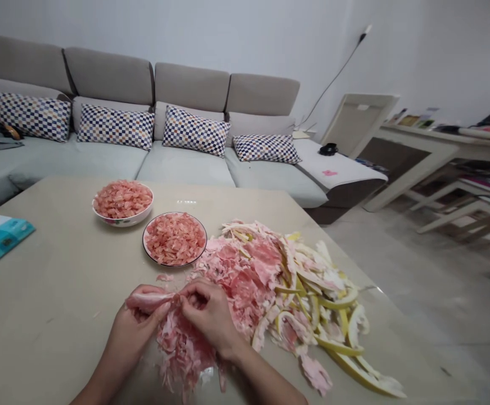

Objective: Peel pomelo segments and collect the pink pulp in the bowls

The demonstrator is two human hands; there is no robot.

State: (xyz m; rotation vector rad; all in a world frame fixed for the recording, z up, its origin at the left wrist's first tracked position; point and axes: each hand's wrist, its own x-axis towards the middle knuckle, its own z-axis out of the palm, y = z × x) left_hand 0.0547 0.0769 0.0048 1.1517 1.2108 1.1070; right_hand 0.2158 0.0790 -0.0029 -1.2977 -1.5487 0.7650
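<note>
A pink pomelo segment (148, 300) lies across the fingers of my left hand (137, 329), which is closed around it. With thumb and fingertips pinched together, my right hand (211, 312) grips the segment's right end. Just beneath both hands spreads a heap of pink membrane scraps (185, 354). Beyond them stands a dark-rimmed plate (144, 247) piled with pink pomelo pulp (175, 237). Farther back and to the left, a white bowl (137, 219) is heaped with more of the same pulp (122, 198).
Yellow-green and white pomelo peels (341, 337) pile up at the right of the table (59, 315). A blue tissue pack (2, 242) lies at the left edge. A grey sofa (185, 163) with checkered cushions runs behind the table. A side table (443, 146) and stools (472, 205) stand at right.
</note>
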